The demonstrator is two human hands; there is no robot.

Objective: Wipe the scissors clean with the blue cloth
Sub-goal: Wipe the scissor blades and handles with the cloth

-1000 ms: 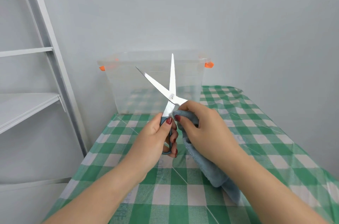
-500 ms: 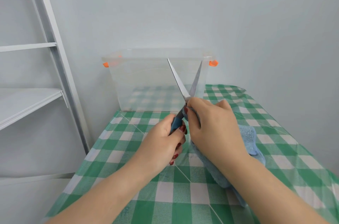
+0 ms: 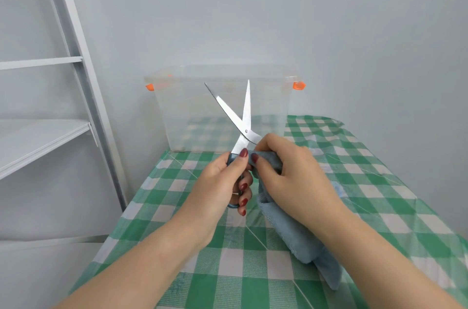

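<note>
Grip: left hand (image 3: 222,182) clamps blue-handled steel scissors (image 3: 241,131); right hand (image 3: 293,177) pinches soft blue cloth (image 3: 291,243).
Risk: blades (image 3: 247,106) gape before clear plastic box (image 3: 177,111); slip could cut.

The scissors (image 3: 244,116): bright steel blades spread in a V, tips pointing up and away, pivot screw visible. The blue-grey handles sit low, gripped by the left hand (image 3: 217,182). The blue cloth (image 3: 286,230): soft and bunched, pinched by the right hand (image 3: 291,174) against the scissors just below the pivot. Its loose end trails under the right forearm.

One scissors (image 3: 244,116), one cloth (image 3: 283,235), one bin (image 3: 182,116)
</note>
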